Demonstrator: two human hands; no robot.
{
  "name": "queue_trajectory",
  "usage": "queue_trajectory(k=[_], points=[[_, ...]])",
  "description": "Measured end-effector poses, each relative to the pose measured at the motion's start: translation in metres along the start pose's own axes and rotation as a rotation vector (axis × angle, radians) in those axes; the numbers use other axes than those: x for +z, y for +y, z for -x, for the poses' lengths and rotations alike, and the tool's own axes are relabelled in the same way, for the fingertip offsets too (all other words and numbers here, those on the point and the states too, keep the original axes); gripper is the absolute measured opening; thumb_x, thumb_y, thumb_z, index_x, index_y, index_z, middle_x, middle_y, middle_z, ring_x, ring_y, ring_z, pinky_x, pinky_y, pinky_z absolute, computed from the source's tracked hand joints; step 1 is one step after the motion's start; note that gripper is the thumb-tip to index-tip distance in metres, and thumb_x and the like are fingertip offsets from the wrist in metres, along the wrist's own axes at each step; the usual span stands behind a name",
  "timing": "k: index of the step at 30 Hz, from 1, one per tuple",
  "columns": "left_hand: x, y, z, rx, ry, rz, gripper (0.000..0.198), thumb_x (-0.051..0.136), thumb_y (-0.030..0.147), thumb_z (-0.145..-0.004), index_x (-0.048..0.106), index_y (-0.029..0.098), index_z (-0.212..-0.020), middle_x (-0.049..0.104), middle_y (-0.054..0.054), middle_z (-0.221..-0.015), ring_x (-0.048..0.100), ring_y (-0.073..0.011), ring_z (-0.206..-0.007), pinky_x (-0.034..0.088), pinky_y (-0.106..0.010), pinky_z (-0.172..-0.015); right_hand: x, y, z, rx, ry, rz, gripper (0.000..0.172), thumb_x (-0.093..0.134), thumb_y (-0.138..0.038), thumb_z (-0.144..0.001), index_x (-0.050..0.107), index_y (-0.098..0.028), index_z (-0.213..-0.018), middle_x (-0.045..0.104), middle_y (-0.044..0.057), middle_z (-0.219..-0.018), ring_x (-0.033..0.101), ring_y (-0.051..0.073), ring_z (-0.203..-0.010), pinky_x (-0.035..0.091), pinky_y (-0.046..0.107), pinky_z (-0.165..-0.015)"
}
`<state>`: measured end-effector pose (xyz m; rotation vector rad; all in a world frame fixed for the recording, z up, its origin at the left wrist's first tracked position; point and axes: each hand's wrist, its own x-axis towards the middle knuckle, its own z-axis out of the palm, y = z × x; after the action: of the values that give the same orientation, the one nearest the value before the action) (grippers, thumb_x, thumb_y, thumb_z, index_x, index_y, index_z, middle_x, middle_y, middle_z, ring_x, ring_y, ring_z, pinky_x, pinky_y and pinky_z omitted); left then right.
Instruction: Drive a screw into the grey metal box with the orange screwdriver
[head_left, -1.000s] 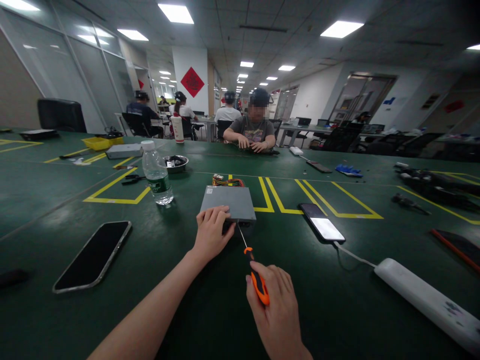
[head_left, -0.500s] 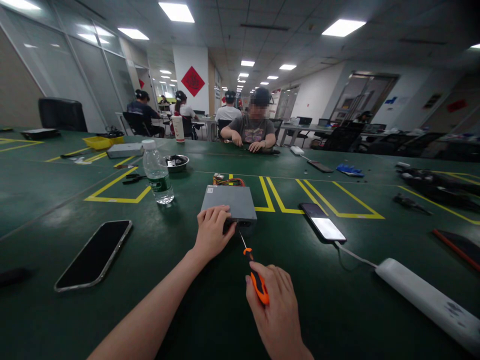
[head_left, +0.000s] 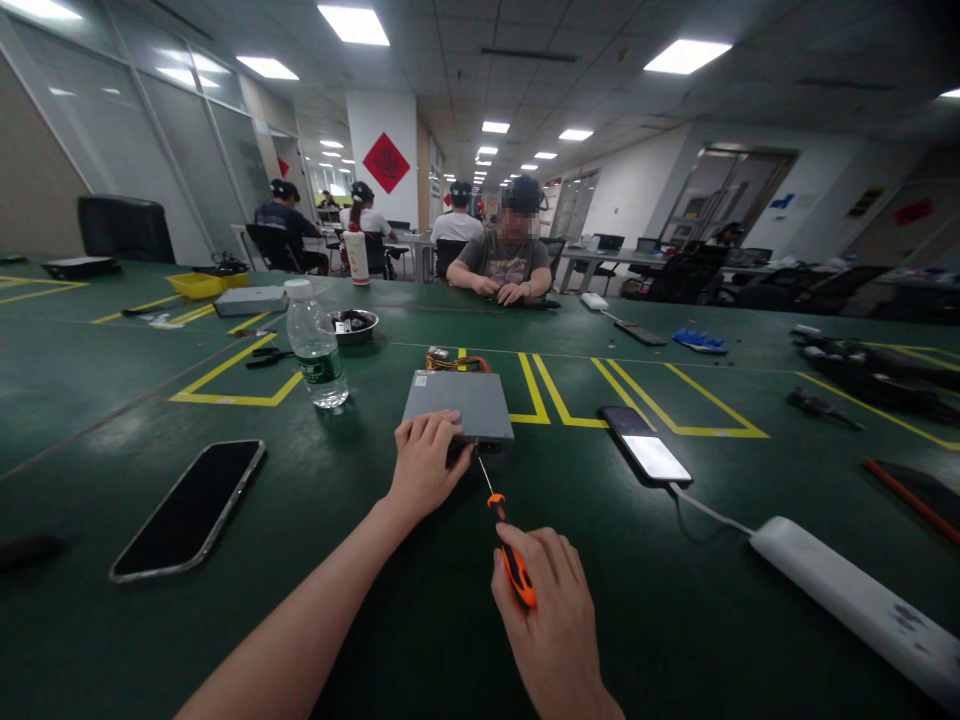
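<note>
A grey computer power supply [head_left: 472, 400] lies on the green table, its bundle of coloured cables [head_left: 459, 363] at the far side. My left hand [head_left: 429, 455] grips its near left corner, fingers on top and thumb at the near face. In my right hand [head_left: 551, 600] is an orange and black screwdriver [head_left: 517, 575], closed in the fingers. The thin shaft points up and forward, and its tip meets the near face of the power supply close to my left thumb. Whether the tip sits in a screw is too small to tell.
A water bottle [head_left: 315, 350] stands left of the power supply, near a metal bowl [head_left: 354, 326]. One phone [head_left: 191, 510] lies at the left, another phone [head_left: 646, 445] at the right, cabled to a white power strip [head_left: 855, 610]. A person [head_left: 506, 250] sits across the table.
My hands, the screwdriver and the power supply stay almost in place; the screwdriver has shifted only very slightly. The person across the table has drawn their hands closer together.
</note>
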<state>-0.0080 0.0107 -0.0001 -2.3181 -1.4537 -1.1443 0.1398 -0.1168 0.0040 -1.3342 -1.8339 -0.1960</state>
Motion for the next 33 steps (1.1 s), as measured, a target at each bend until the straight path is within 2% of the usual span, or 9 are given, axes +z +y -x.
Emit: queue_trajectory(k=[5, 9, 14, 18, 21, 24, 27, 30, 33], points=[[-0.0004, 0.0004, -0.0001, 0.002, 0.003, -0.007, 0.014, 0.055, 0.028, -0.080, 0.051, 0.023, -0.092, 0.060, -0.004, -0.114, 0.051, -0.0220, -0.106, 0.030, -0.041, -0.087, -0.0010, -0.0064, -0.0018, 0.026, -0.054, 0.001, 0.025, 0.037, -0.035, -0.092, 0.054, -0.021, -0.103, 0.057, 0.004, -0.080, 0.055, 0.017, -0.068, 0.044, 0.030, -0.057], [-0.0007, 0.0007, 0.0000, 0.007, 0.009, -0.013, 0.014, 0.055, 0.028, -0.079, 0.051, 0.023, -0.091, 0.060, -0.003, -0.114, 0.051, -0.0217, -0.106, 0.030, -0.041, -0.087, 0.0020, -0.0101, -0.0031, 0.139, -0.009, 0.007, 0.032, 0.034, -0.041, -0.093, 0.050, -0.017, -0.106, 0.061, 0.007, -0.083, 0.059, 0.018, -0.072, 0.047, 0.029, -0.058], [0.0005, -0.0001, 0.0000, 0.006, 0.008, -0.011, 0.014, 0.055, 0.028, -0.079, 0.051, 0.023, -0.092, 0.060, -0.003, -0.115, 0.051, -0.0213, -0.107, 0.029, -0.041, -0.087, 0.0067, -0.0095, -0.0013, 0.014, 0.039, -0.007, 0.014, 0.040, -0.025, -0.090, 0.051, -0.018, -0.095, 0.056, 0.002, -0.073, 0.055, 0.015, -0.064, 0.046, 0.030, -0.062], [0.0005, 0.0000, -0.0001, 0.003, 0.003, -0.010, 0.014, 0.055, 0.028, -0.080, 0.051, 0.023, -0.092, 0.060, -0.004, -0.115, 0.050, -0.0219, -0.107, 0.029, -0.041, -0.087, 0.0047, -0.0086, -0.0009, -0.054, 0.021, 0.063, 0.016, 0.043, -0.018, -0.086, 0.056, -0.021, -0.093, 0.051, 0.002, -0.071, 0.052, 0.016, -0.065, 0.043, 0.031, -0.059], [0.0003, 0.0003, -0.0003, 0.001, 0.001, -0.013, 0.014, 0.055, 0.029, -0.080, 0.051, 0.023, -0.092, 0.060, -0.005, -0.115, 0.050, -0.0220, -0.107, 0.029, -0.041, -0.087, 0.0013, -0.0083, -0.0012, 0.004, -0.011, 0.021, 0.018, 0.042, -0.027, -0.088, 0.056, -0.021, -0.098, 0.054, 0.004, -0.076, 0.054, 0.018, -0.067, 0.045, 0.031, -0.058], [0.0007, 0.0002, -0.0005, 0.001, 0.001, -0.013, 0.014, 0.055, 0.029, -0.080, 0.051, 0.023, -0.092, 0.060, -0.005, -0.115, 0.050, -0.0220, -0.107, 0.030, -0.041, -0.087, 0.0006, -0.0072, 0.0004, 0.118, 0.001, -0.043, 0.029, 0.039, -0.039, -0.091, 0.050, -0.018, -0.108, 0.061, 0.006, -0.084, 0.059, 0.018, -0.071, 0.048, 0.030, -0.058], [0.0010, 0.0000, -0.0004, -0.001, 0.005, -0.013, 0.014, 0.055, 0.028, -0.079, 0.051, 0.023, -0.091, 0.060, -0.005, -0.115, 0.051, -0.0224, -0.106, 0.030, -0.042, -0.087, 0.0028, -0.0060, 0.0026, 0.188, -0.001, -0.083, 0.027, 0.038, -0.037, -0.091, 0.047, -0.018, -0.107, 0.062, 0.004, -0.080, 0.060, 0.017, -0.066, 0.048, 0.027, -0.054], [0.0004, 0.0002, -0.0002, 0.003, 0.004, -0.014, 0.014, 0.055, 0.028, -0.079, 0.051, 0.023, -0.092, 0.060, -0.004, -0.115, 0.051, -0.0221, -0.106, 0.030, -0.041, -0.087, 0.0042, -0.0060, 0.0023, 0.100, 0.017, -0.064, 0.016, 0.040, -0.026, -0.089, 0.050, -0.019, -0.100, 0.058, 0.003, -0.076, 0.057, 0.016, -0.064, 0.047, 0.029, -0.056], [-0.0001, 0.0008, 0.0000, 0.009, 0.010, -0.015, 0.014, 0.055, 0.028, -0.079, 0.050, 0.023, -0.092, 0.060, -0.004, -0.114, 0.051, -0.0215, -0.106, 0.030, -0.041, -0.087, 0.0025, -0.0067, -0.0001, 0.006, -0.005, -0.023, 0.016, 0.042, -0.020, -0.087, 0.054, -0.021, -0.097, 0.053, 0.002, -0.073, 0.053, 0.016, -0.062, 0.044, 0.029, -0.055]])
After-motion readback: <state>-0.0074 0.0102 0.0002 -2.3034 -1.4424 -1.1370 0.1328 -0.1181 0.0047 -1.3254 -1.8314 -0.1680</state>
